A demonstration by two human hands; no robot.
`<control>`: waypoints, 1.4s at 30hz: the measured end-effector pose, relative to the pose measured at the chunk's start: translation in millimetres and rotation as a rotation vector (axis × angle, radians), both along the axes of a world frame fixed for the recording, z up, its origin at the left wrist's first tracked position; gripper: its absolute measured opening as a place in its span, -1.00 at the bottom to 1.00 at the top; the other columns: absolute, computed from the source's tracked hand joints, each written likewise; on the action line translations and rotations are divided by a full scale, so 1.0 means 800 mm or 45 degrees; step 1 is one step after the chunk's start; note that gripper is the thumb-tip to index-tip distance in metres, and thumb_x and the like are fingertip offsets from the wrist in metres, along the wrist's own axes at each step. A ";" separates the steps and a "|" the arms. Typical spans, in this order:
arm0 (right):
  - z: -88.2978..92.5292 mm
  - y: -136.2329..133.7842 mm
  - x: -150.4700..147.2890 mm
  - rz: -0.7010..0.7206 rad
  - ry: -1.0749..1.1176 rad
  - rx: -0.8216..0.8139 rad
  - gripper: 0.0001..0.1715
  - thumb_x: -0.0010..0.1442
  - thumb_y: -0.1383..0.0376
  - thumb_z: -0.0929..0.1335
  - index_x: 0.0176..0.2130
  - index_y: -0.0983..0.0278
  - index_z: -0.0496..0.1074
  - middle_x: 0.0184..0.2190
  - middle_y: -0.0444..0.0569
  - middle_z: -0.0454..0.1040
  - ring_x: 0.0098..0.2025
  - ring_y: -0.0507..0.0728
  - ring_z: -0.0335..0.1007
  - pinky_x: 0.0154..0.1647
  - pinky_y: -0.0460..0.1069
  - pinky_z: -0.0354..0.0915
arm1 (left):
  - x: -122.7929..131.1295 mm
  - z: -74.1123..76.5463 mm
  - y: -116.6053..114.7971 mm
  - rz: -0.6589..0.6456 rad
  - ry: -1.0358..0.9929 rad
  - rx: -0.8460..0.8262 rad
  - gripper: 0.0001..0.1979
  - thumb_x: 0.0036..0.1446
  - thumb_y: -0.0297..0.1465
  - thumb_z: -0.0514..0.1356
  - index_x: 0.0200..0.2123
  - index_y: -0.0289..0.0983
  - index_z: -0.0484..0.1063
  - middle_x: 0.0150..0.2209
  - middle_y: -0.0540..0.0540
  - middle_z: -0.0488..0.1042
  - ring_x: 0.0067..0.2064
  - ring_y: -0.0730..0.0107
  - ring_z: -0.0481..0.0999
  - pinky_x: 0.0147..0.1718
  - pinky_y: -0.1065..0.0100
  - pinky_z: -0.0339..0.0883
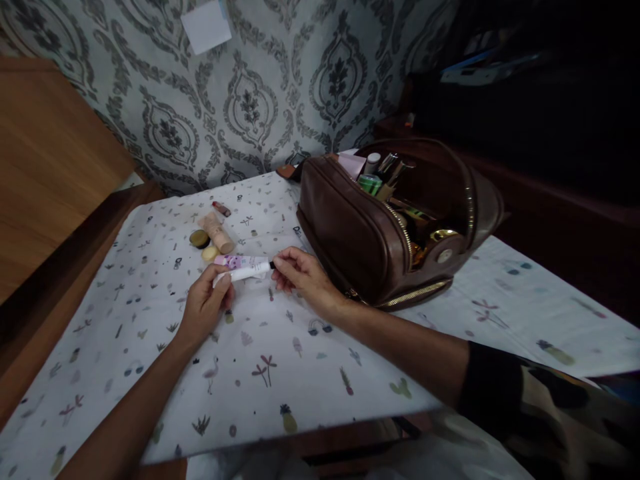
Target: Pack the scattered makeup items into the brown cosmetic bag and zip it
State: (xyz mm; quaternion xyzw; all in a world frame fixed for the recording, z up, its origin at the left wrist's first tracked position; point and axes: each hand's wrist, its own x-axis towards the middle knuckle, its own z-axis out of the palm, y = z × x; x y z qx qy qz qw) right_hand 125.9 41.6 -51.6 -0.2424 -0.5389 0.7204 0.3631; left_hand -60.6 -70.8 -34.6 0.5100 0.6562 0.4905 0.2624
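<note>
My left hand (210,297) pinches a slim white tube (247,271) by its left end, above the cloth. The fingers of my right hand (300,273) are closed on the small black cap (273,265) at the tube's other end. Just behind it shows a purple-and-white printed tube (233,261); I cannot tell whether it lies on the cloth or touches my left fingers. Beyond are a beige tube (218,235), a dark round lid or jar (199,239), a cream-coloured round piece (210,253) and a small reddish-brown tube (221,209).
A brown cosmetic bag (345,227) stands unzipped on the right, its handle raised, with several bottles and tubes inside. Patterned white cloth (240,413) covers the table. A patterned wall (250,113) rises behind, and a wooden panel (55,133) stands at left.
</note>
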 end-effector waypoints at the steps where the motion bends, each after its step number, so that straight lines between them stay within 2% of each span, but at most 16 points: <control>1: 0.000 0.000 0.000 0.003 -0.018 0.012 -0.65 0.22 0.03 0.42 -0.38 0.22 0.34 -0.51 -0.15 0.46 -0.55 -0.02 0.32 -0.54 -0.09 0.22 | 0.000 0.000 0.000 -0.011 -0.008 0.014 -0.66 0.26 -0.06 0.21 -0.17 -0.21 0.34 -0.53 0.11 0.39 -0.54 0.49 0.34 -0.53 0.47 0.23; 4: 0.001 0.001 0.001 0.002 -0.064 0.044 -0.55 0.26 -0.02 0.39 -0.46 0.22 0.29 -0.55 -0.13 0.43 -0.57 -0.02 0.30 -0.56 -0.08 0.20 | 0.002 0.002 -0.002 -0.032 -0.003 0.048 -0.67 0.21 -0.13 0.28 -0.13 -0.21 0.35 -0.54 0.09 0.42 -0.52 0.48 0.35 -0.54 0.50 0.20; 7: 0.001 0.001 0.001 -0.008 -0.072 0.059 -0.54 0.28 -0.02 0.38 -0.47 0.21 0.29 -0.58 -0.13 0.41 -0.58 -0.02 0.27 -0.56 -0.08 0.19 | 0.005 0.006 -0.002 -0.058 -0.067 0.014 -0.63 0.20 -0.13 0.29 -0.07 -0.21 0.33 -0.55 0.10 0.44 -0.61 0.53 0.25 -0.64 0.52 0.08; 9: 0.001 0.000 0.001 -0.015 -0.066 0.066 -0.56 0.28 -0.01 0.38 -0.46 0.21 0.29 -0.60 -0.15 0.39 -0.60 -0.03 0.24 -0.56 -0.08 0.18 | 0.006 0.008 0.000 -0.090 -0.138 -0.022 -0.59 0.20 -0.09 0.28 -0.04 -0.21 0.32 -0.57 0.10 0.44 -0.66 0.55 0.19 -0.70 0.52 0.01; 13: 0.000 0.000 0.000 -0.028 -0.051 0.057 -0.58 0.26 0.01 0.39 -0.45 0.21 0.30 -0.57 -0.14 0.40 -0.58 -0.03 0.25 -0.55 -0.07 0.19 | 0.005 0.009 0.003 -0.063 -0.253 -0.052 -0.54 0.23 0.05 0.19 -0.13 -0.24 0.38 -0.59 0.08 0.38 -0.66 0.54 0.25 -0.73 0.54 -0.02; 18: -0.001 0.001 0.000 -0.018 -0.058 0.057 -0.54 0.21 -0.06 0.41 -0.44 0.20 0.28 -0.57 -0.17 0.39 -0.58 -0.03 0.25 -0.57 -0.09 0.16 | 0.004 0.008 0.005 0.036 -0.355 -0.061 -0.56 0.15 0.02 0.28 -0.21 -0.24 0.41 -0.52 0.06 0.40 -0.58 0.54 0.36 -0.67 0.56 0.13; 23: 0.000 0.000 0.001 -0.005 -0.067 0.072 -0.57 0.22 -0.04 0.40 -0.43 0.20 0.29 -0.58 -0.18 0.40 -0.59 -0.03 0.25 -0.58 -0.10 0.14 | 0.004 0.009 0.005 0.087 -0.428 -0.092 -0.51 0.10 0.08 0.27 -0.22 -0.24 0.42 -0.53 0.06 0.37 -0.58 0.54 0.33 -0.69 0.56 0.06; 26: -0.001 -0.001 0.000 -0.010 -0.059 0.062 -0.57 0.21 -0.05 0.40 -0.43 0.20 0.29 -0.56 -0.18 0.41 -0.58 -0.04 0.25 -0.59 -0.11 0.11 | 0.003 0.010 0.005 0.088 -0.433 -0.083 -0.56 0.09 0.02 0.31 -0.23 -0.24 0.44 -0.52 0.05 0.36 -0.56 0.54 0.32 -0.67 0.56 0.07; 30: -0.001 0.000 0.000 -0.006 -0.074 0.085 -0.53 0.24 -0.07 0.37 -0.45 0.21 0.28 -0.60 -0.19 0.38 -0.60 -0.05 0.24 -0.60 -0.10 0.11 | 0.005 0.012 0.004 0.009 -0.381 0.053 -0.64 0.02 -0.14 0.41 -0.21 -0.23 0.48 -0.40 0.02 0.39 -0.49 0.56 0.33 -0.63 0.57 0.15; 34: 0.000 0.000 0.000 -0.009 -0.073 0.074 -0.54 0.28 -0.03 0.35 -0.47 0.22 0.28 -0.58 -0.17 0.39 -0.60 -0.05 0.26 -0.60 -0.10 0.12 | 0.006 0.014 0.004 0.010 -0.369 0.158 -0.60 -0.05 -0.16 0.48 -0.23 -0.23 0.47 -0.27 0.00 0.40 -0.44 0.57 0.35 -0.61 0.57 0.23; 36: -0.001 0.000 0.000 -0.015 -0.061 0.064 -0.56 0.27 -0.02 0.36 -0.46 0.22 0.28 -0.57 -0.17 0.41 -0.60 -0.05 0.26 -0.60 -0.11 0.13 | 0.005 0.012 0.005 0.007 -0.388 0.117 -0.57 0.00 -0.10 0.45 -0.21 -0.23 0.46 -0.32 0.00 0.42 -0.48 0.57 0.34 -0.64 0.56 0.20; 40: -0.002 0.000 -0.001 -0.025 -0.035 0.059 -0.58 0.27 0.00 0.37 -0.45 0.21 0.28 -0.56 -0.17 0.41 -0.59 -0.04 0.26 -0.59 -0.10 0.15 | 0.003 0.005 0.004 -0.021 -0.412 -0.077 -0.48 0.16 0.10 0.25 -0.15 -0.26 0.40 -0.55 0.04 0.42 -0.62 0.51 0.32 -0.71 0.53 0.13; 42: -0.003 0.000 -0.001 -0.024 -0.026 0.059 -0.58 0.26 0.00 0.38 -0.44 0.21 0.28 -0.56 -0.17 0.41 -0.59 -0.04 0.27 -0.59 -0.10 0.16 | 0.002 0.003 0.003 -0.007 -0.408 -0.121 -0.43 0.17 0.16 0.19 -0.16 -0.26 0.38 -0.62 0.05 0.40 -0.65 0.47 0.32 -0.72 0.51 0.12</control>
